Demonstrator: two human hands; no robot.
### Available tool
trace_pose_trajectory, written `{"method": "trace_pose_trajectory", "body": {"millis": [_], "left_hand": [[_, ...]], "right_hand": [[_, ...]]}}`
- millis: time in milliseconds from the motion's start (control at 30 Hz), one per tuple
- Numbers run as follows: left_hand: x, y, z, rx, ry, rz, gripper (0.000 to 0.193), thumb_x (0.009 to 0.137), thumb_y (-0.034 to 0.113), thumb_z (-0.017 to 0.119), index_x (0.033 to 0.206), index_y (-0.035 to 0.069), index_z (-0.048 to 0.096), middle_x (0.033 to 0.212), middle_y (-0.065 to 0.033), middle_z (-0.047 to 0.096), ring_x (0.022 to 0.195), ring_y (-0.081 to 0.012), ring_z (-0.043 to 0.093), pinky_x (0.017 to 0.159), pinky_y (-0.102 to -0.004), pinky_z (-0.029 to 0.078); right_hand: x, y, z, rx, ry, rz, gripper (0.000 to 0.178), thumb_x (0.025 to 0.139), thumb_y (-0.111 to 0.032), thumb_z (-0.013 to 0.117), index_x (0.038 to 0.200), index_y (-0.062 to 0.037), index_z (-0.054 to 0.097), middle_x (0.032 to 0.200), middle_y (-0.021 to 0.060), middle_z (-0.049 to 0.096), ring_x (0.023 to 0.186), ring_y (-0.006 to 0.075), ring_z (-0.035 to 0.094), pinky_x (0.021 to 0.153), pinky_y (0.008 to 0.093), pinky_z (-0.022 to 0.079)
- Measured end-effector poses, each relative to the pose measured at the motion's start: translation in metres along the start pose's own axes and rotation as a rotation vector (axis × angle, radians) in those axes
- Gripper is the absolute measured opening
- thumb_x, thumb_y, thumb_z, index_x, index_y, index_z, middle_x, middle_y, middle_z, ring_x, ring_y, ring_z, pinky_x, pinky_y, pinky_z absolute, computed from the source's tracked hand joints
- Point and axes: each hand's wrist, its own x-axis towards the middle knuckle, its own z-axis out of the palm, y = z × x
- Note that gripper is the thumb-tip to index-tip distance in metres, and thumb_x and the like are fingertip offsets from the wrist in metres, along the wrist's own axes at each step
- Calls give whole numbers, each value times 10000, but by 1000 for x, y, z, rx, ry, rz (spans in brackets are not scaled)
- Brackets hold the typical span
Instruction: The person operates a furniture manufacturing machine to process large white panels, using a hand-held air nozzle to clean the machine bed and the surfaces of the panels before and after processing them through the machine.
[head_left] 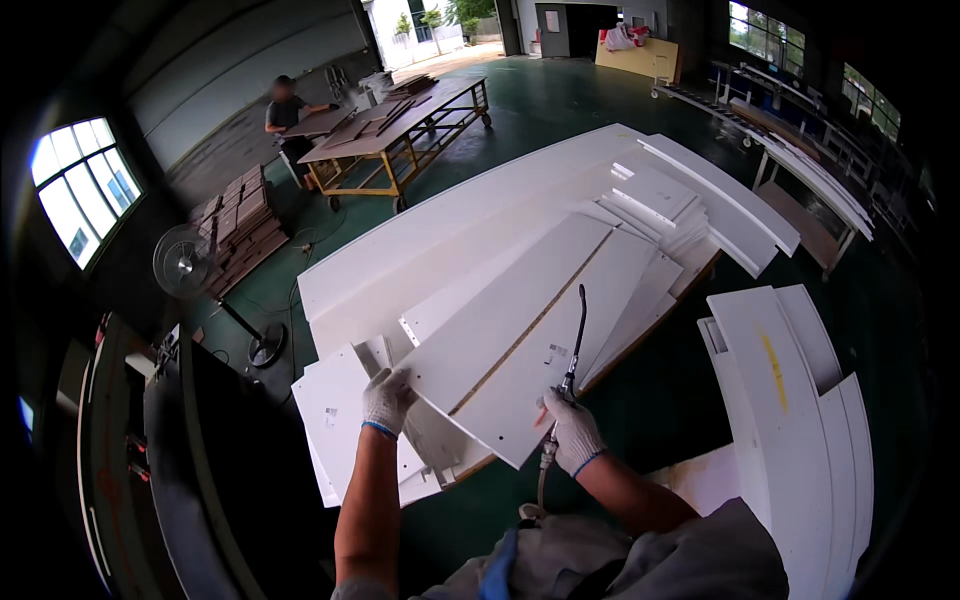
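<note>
A long white panel (470, 345) lies aslant on a stack of other white boards, with a brown groove (540, 315) along its length and small holes near its near end. My left hand (387, 402), in a white knitted glove, is closed on the panel's near left corner. An air blow gun (570, 383) with a long thin dark nozzle is in my gloved right hand (575, 432), beside the panel's right edge. Its nozzle points away from me over the panel, and a hose (545, 470) hangs from its handle. My right fingers are partly hidden.
More white boards (335, 400) lie at the left, and smaller pieces (655, 190) at the far end. Another white stack (790, 400) stands right. A floor fan (185, 265) is at the left. Farther back, a person (285, 110) stands by a yellow-framed table (400, 130) holding brown boards.
</note>
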Motion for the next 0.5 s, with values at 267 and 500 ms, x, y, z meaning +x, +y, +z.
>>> {"method": "trace_pose_trajectory", "body": {"millis": [267,500], "left_hand": [[57,-51,52,587,173,282,1002,838,283,863,1553,-89,267,1408,-258,553,1274,-346,580,1092,-382,463],[65,-107,86,680,236,63,1023,819,329,872,1540,-64,261,1468,-297,477,1273,-396,583,1055,-428,499]], "right_hand": [[81,-2,65,-195,-241,266,360,1008,-446,657,978,-87,644,831,68,657,630,190,678,426,285,426],[65,36,-63,-674,-191,374,343,982,-402,682,875,-76,681,781,29,687,673,126,670,510,287,487]]}}
